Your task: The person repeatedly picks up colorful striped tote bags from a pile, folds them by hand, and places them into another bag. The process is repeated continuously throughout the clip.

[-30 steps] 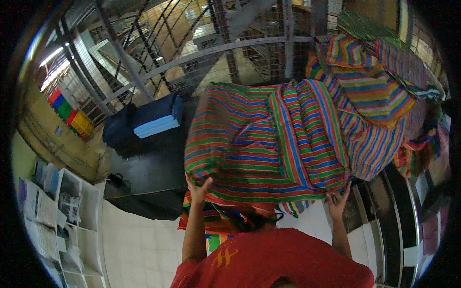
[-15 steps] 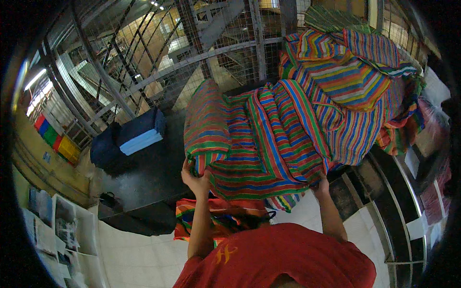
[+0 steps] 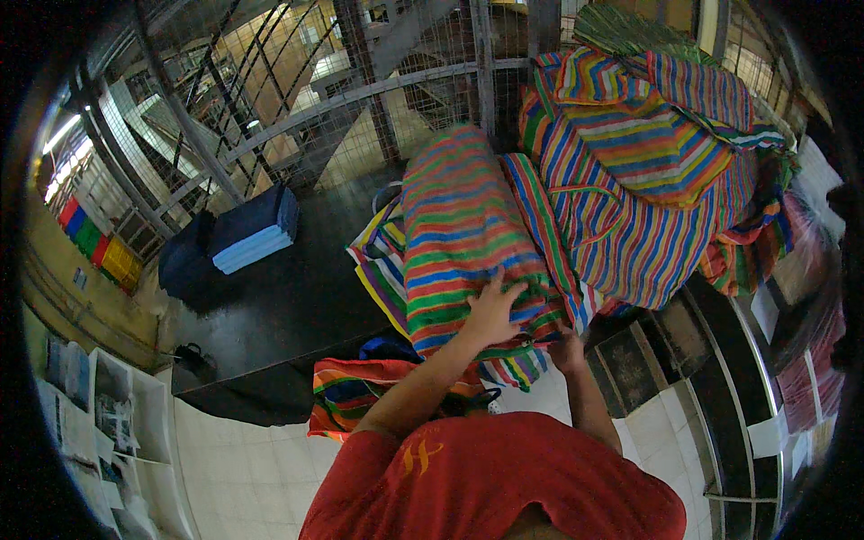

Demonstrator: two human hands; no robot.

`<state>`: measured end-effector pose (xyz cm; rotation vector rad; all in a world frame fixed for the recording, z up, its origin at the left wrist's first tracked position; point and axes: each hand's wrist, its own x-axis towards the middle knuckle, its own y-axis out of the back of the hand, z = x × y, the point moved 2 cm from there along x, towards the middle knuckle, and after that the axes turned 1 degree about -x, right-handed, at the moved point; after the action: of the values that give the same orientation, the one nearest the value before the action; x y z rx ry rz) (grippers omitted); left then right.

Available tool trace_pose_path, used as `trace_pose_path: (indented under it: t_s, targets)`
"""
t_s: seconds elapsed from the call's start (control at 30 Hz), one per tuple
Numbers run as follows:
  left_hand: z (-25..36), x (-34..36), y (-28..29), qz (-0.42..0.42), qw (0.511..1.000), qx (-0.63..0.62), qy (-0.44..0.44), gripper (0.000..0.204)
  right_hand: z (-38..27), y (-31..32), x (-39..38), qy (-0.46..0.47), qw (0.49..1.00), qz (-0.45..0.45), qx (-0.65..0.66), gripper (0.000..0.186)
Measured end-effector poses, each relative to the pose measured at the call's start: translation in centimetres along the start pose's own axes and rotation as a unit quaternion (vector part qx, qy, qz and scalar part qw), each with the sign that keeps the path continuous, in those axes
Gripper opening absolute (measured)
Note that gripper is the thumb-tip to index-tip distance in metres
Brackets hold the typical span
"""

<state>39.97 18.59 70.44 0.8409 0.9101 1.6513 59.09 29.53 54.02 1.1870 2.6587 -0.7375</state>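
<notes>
A striped woven bag [image 3: 459, 225] in green, orange-red and blue lies folded over on the black table. My left hand [image 3: 493, 310] rests on top of its near part, fingers spread over the cloth and gripping nothing. At the near right corner of the bag, my right hand [image 3: 567, 351] is closed on its edge, with some fingertips hidden by the fabric. Another striped cloth [image 3: 382, 270], with white, yellow and purple bands, shows from under the left side of the folded bag.
A heap of striped bags [image 3: 648, 180] lies to the right. Folded dark and light blue cloths [image 3: 256, 229] sit on the black table [image 3: 270, 306] at left. An orange striped bag [image 3: 346, 396] hangs below the table's front edge. Wire mesh [image 3: 360, 99] stands behind.
The bag's left part has been folded over to the right, uncovering the white and purple striped cloth. My left hand has moved right, letting go of the edge and flattening on top.
</notes>
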Motion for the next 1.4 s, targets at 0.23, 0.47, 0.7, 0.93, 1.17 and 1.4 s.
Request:
trace_pose_path:
  t_s: [0.23, 0.47, 0.7, 0.93, 1.17, 1.4]
  targets:
    - [2.6, 2.0, -7.5, -0.213, 0.977, -0.001, -0.026, 0.101, 4.1, -6.3, -2.8, 0.096, 0.942, 0.155, 0.283, 0.06]
    - [-4.3, 5.9, -10.6, -0.311, 0.924, -0.222, -0.025, 0.107, 7.2, -8.3, -2.9, -0.1, 0.964, 0.095, 0.229, 0.053]
    - [-1.6, 7.1, 1.4, -0.07, 0.914, -0.317, -0.242, 0.039, 4.7, -1.0, -1.9, -0.037, 0.959, 0.162, 0.23, 0.056]
    - [-12.4, 6.4, 6.1, 0.12, 0.987, -0.001, -0.108, 0.04, -3.9, 4.7, -8.6, -0.01, 0.965, 0.172, 0.2, 0.063]
    - [-19.3, 6.2, -6.7, -0.197, 0.979, 0.042, 0.036, 0.052, -15.7, -1.7, -10.8, 0.065, 0.967, 0.214, 0.12, 0.062]
    - [-29.3, 5.5, -16.4, -0.177, 0.949, -0.211, 0.153, 0.055, -27.0, -15.9, 0.6, 0.096, 0.992, 0.032, 0.075, 0.041]
